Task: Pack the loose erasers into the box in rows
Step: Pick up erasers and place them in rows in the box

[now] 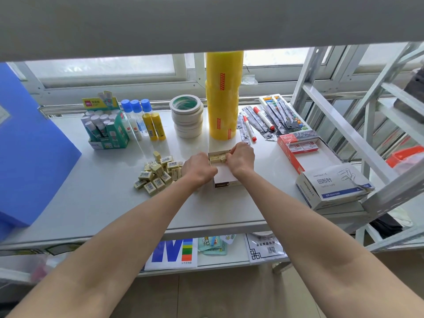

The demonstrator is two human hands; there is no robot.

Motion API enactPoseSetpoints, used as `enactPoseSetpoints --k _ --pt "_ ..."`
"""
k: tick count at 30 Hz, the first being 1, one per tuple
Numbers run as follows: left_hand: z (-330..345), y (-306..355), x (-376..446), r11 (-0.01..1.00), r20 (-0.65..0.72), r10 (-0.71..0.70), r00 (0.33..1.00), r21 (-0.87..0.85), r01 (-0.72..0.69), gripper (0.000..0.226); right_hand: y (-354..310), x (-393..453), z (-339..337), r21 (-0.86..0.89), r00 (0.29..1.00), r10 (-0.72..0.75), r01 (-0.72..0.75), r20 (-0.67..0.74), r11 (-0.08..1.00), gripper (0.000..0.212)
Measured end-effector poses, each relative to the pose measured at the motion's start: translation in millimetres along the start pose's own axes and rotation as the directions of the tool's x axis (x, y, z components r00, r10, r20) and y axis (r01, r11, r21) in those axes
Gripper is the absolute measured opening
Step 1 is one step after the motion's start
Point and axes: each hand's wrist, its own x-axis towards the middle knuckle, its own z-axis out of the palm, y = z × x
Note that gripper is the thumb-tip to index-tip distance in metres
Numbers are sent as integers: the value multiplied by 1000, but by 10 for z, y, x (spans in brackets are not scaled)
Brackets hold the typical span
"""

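A small open white box stands in the middle of the shelf. A row of pale yellow erasers lies along its far end; the near part of its floor is bare. My right hand is over the box's far right corner, fingers curled and pinching the erasers at the row's right end. My left hand is at the box's left wall, fingers curled down at the row's left end; its fingertips are hidden. A heap of loose erasers with barcode labels lies just left of the box.
Behind the box rise a tall stack of yellow tape rolls and masking tape rolls. Glue sticks in a green carton stand at the back left. Markers, a red box and a paper-clip carton lie right. A blue bin is far left.
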Motion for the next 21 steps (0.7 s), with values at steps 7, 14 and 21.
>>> enactPoseSetpoints --k 7,14,21 --pt "24 -9 28 1000 0 12 1000 6 -12 12 -3 -24 16 -121 993 -116 118 24 986 15" --pt "43 -32 73 999 6 12 1000 41 -12 17 -4 -31 -17 -119 994 -102 108 50 987 17" --pt "40 -32 68 998 14 15 1000 55 -15 27 4 -79 -55 -214 974 -187 211 125 954 23"
